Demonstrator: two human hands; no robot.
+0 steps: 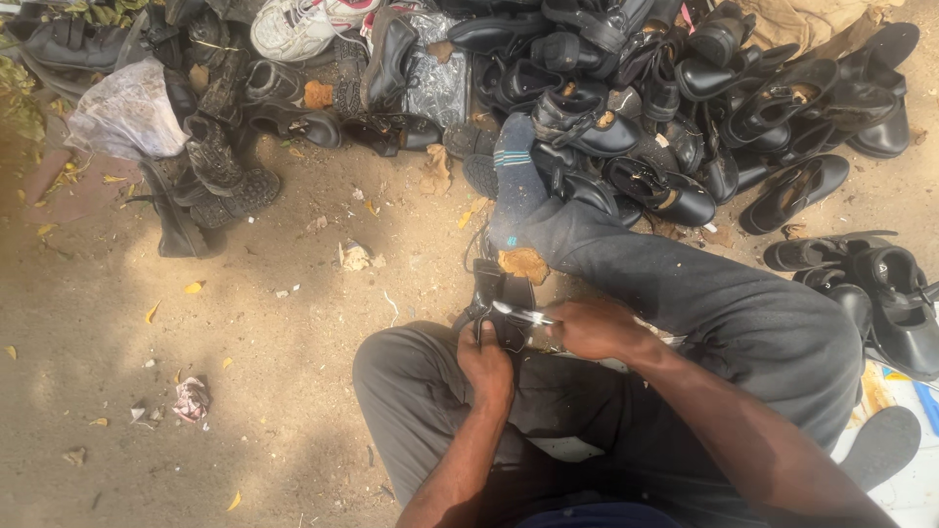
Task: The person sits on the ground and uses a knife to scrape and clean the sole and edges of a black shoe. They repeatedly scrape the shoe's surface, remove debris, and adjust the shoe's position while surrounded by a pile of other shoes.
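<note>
I sit on the ground with my legs in grey trousers. My left hand (pixel 486 364) grips a black shoe (pixel 499 298) that rests between my knees. My right hand (pixel 592 328) holds a thin light-coloured tool (pixel 518 313) across the top of that shoe. My right leg stretches forward, its foot in a blue-grey sock (pixel 514 176) reaching into the shoe pile. A brown scrap (pixel 523 264) lies just beyond the shoe.
A large heap of black shoes (pixel 665 108) fills the far side, with more black shoes (pixel 880 284) at right and a white sneaker (pixel 298 24) at the back. A plastic bag (pixel 132 112) lies far left. Sandy ground (pixel 196 323) carries scattered leaves and paper scraps.
</note>
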